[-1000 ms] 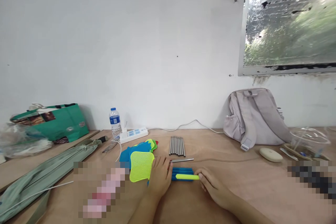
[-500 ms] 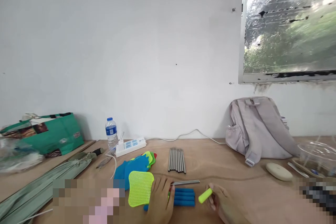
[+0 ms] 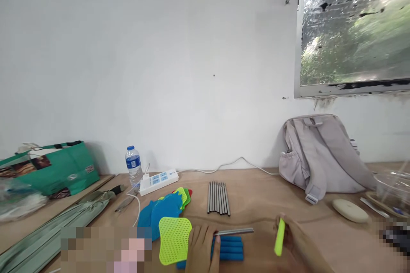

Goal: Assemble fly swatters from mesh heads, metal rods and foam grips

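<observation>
1. Clock centred on my left hand [image 3: 202, 251], 12 toward the wall.
2. Right hand [image 3: 291, 234], at 3: fingers grasping the yellow-green sleeve [image 3: 279, 238], near-vertical in view, lower end projecting free. Hand is blurred; can't tell if the sleeve clears the bench [image 3: 253, 209].
3. Left hand: fingers spread, thumb apart, lying over the blue sleeves [image 3: 231, 249] that run out toward 3. Metal tube [image 3: 237, 231] emerges by index and thumb, pointing to 2. Can't tell if it's pinched or just touched.
4. Yellow mesh paddle [image 3: 175, 240] at 9–10, its right edge against or under the left fingers. Blue paddles [image 3: 165, 211] at 11. Row of metal rods [image 3: 218, 198] between 12 and 1.
5. Handling, my judgement: light grip high on the sleeve, lower end uncovered, wrist slow. Left palm wants to be low and flat; blue sleeves look round and likely to roll. Avoid knocking the tube's free end or skewing the rods.
6. Labels: bottle [image 3: 133, 164] at 11, blue wrap with a white block, text too small. Power strip [image 3: 159, 182] at 11, blue-printed socket panels, illegible. Green bag [image 3: 64, 170] at 10, photo panels plus small pale marks, unreadable. No brand I can confirm.
</observation>
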The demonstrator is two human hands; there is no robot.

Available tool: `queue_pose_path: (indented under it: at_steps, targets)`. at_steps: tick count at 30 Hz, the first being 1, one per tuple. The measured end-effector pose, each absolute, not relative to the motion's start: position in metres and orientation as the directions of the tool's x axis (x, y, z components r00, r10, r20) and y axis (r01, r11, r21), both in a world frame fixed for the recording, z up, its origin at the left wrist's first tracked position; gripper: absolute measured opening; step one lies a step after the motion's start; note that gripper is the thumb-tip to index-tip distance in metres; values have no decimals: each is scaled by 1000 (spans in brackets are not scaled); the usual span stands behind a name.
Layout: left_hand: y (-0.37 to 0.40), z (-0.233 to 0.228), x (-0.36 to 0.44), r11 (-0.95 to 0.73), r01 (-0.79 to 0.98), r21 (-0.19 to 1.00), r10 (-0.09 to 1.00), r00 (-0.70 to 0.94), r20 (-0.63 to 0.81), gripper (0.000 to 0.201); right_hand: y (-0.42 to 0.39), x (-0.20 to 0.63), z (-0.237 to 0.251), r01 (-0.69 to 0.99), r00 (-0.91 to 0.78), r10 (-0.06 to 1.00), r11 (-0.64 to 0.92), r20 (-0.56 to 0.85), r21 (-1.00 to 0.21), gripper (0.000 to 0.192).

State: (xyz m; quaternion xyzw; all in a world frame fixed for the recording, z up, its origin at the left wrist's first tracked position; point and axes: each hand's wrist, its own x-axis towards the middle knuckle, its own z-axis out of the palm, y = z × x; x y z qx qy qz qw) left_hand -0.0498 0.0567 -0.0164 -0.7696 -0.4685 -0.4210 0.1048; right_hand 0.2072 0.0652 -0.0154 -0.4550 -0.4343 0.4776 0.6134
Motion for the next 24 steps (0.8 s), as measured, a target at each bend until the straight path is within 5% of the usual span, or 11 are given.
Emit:
queue_pose_path:
  at_steps: [4, 9, 14, 24]
  targets:
    - [47, 2, -50, -543, 798, 262, 683, 239, 690, 22, 56, 205, 4, -333, 138, 989, -5, -54, -943, 37]
    - [43, 13, -48, -524, 812, 258, 711, 249, 658, 22, 47, 192, 2, 151, -22, 996, 87, 84, -985, 41]
    - [46, 16, -46, -533, 826, 185, 689, 296, 662, 23, 35, 190, 11, 568, -212, 884, 458, 416, -684, 34]
    - [48, 19, -46, -552, 820, 149, 703, 362, 612, 25, 30, 187, 17, 751, -269, 822, 505, 501, -425, 28]
